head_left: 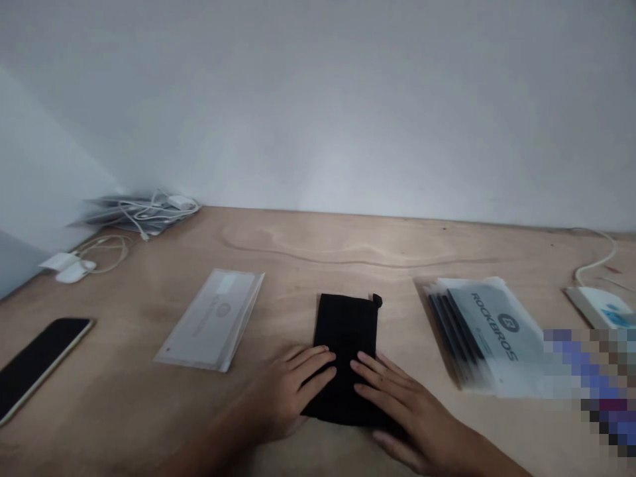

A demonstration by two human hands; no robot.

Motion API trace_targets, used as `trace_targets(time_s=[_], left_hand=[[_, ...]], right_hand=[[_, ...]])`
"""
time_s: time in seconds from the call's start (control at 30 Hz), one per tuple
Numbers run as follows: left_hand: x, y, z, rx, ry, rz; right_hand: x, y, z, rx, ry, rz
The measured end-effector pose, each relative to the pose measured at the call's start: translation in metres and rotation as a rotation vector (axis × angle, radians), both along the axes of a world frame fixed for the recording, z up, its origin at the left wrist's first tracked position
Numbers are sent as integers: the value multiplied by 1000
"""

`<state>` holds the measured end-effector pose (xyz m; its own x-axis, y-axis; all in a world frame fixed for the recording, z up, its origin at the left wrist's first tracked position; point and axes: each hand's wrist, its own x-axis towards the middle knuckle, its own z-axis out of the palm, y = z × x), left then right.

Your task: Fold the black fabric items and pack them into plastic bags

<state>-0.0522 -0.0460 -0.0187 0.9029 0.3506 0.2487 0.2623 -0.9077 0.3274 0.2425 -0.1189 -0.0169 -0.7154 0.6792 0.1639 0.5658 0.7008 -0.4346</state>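
Note:
A black cloth pouch (pixel 346 331) lies flat on the wooden table (pixel 318 258), its drawstring end pointing away from me. My left hand (pixel 293 391) rests on the pouch's near left part with fingers stretched flat. My right hand (pixel 402 404) lies on its near right part, fingers also flat and spread. Neither hand grips anything; both press on the pouch.
A clear flat packet (pixel 212 319) lies left of the pouch. A stack of "ROCKBROS" bags (pixel 484 331) sits to the right. A dark phone (pixel 40 361) is at the far left, white cables and chargers (pixel 134 215) at the back left, a white box (pixel 599 306) at right.

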Motion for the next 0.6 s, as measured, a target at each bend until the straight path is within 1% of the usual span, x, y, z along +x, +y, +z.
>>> trace_targets(time_s=[0.07, 0.17, 0.27, 0.33, 0.4, 0.47, 0.53, 0.6], left_hand=[[3, 5, -2, -24, -1, -7], [5, 6, 0, -90, -67, 25], [5, 2, 5, -222, -161, 61], [6, -4, 9, -317, -209, 160], [9, -8, 11, -383, -232, 309], [14, -9, 12, -441, -211, 474], [21, -3, 11, -484, -168, 616], [29, 6, 10, -493, -166, 711]], right_hand=[[2, 4, -1, -5, -29, -2], [5, 8, -7, -13, -24, -11], [7, 7, -8, -46, 92, -21], [8, 6, -3, -116, 221, -80], [7, 6, 3, -224, 341, -184], [4, 11, 8, -314, 422, -303], [2, 20, 8, -347, 478, -412], [-1, 33, 4, -318, 506, -500]])
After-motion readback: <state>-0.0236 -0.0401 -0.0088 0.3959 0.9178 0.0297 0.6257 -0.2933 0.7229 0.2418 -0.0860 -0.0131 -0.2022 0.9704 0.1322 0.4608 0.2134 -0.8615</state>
